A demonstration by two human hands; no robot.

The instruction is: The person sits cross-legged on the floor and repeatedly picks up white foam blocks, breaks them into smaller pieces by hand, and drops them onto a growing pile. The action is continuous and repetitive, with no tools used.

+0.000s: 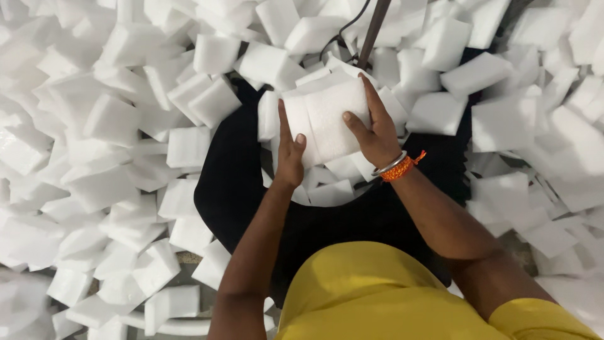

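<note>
Both hands grip a stack of white foam blocks [327, 119] held above my lap. My left hand [290, 154] presses the stack's left side with the thumb on its front face. My right hand [375, 129] wraps the right side, fingers reaching over the top edge; its wrist carries a metal bangle and an orange thread band [397, 167]. Under the stack, more white blocks [330, 192] lie in a round opening framed by black cloth [233, 182].
Loose white foam blocks [107, 132] lie heaped all around, left, right and behind. A dark rod with a cable [372, 31] rises behind the stack. My yellow shirt [377, 296] fills the lower middle. A white pipe [182, 326] lies at lower left.
</note>
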